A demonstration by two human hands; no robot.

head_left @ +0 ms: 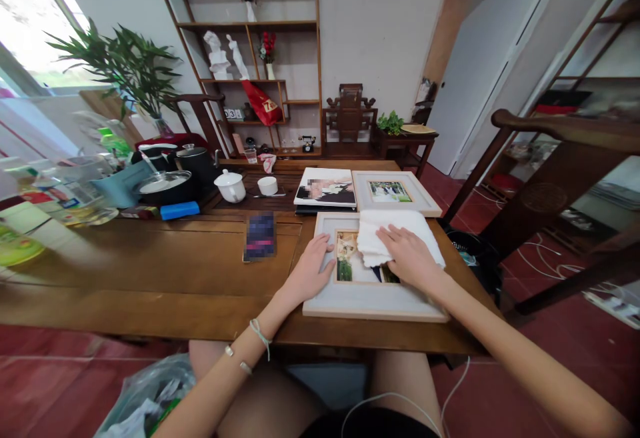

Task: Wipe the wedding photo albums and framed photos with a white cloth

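Observation:
A white-framed picture (370, 295) lies flat on the wooden table (165, 271) in front of me. My left hand (311, 268) rests open on its left border, fingers flat, thumb near the photo. My right hand (410, 256) lies palm down, fingers stretched, pressing a white cloth (395, 231) onto the glass over the photo. The cloth covers the frame's upper right part.
Behind it lie a second framed picture (396, 192) and a photo book (326, 188). A card (261, 237) stands mid-table. A white teapot (231, 186), cup (267, 186), blue box (179, 210), pots and bottles crowd the left. A wooden chair (565, 178) stands right; a plastic bag (145, 398) lies below left.

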